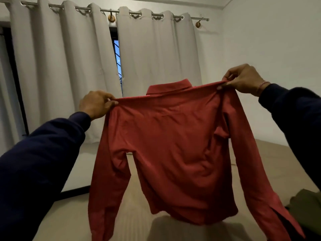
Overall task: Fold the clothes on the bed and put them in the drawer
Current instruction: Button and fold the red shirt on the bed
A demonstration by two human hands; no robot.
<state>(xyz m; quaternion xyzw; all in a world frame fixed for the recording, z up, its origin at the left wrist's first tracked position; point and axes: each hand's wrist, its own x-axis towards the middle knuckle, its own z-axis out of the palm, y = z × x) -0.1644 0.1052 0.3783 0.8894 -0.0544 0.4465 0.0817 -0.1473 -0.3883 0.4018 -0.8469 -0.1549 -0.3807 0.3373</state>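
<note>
As seen from the head view, a red long-sleeved shirt (pixel 173 145) hangs in the air above the bed (pixel 269 164), spread wide between two raised hands. The left hand (pixel 94 104) pinches the shirt's left shoulder seam, fingers and thumb curled over the fabric edge. The right hand (pixel 243 80) pinches the opposite shoulder seam the same way and sits higher than the left, so the shoulder line slopes up to the right. The collar (pixel 169 86) stands up at mid-span between the two hands. Both sleeves hang down outside the body panel; the right one trails toward the lower right corner. The shirt's hem is lifted off the bed cover. Both arms wear dark blue sleeves (pixel 43 153).

An olive-green garment (pixel 305 206) lies on the bed at the right edge, just beside the trailing right sleeve. Grey curtains (pixel 69 66) hang on a rod behind the shirt, with a narrow gap showing a window (pixel 116 54).
</note>
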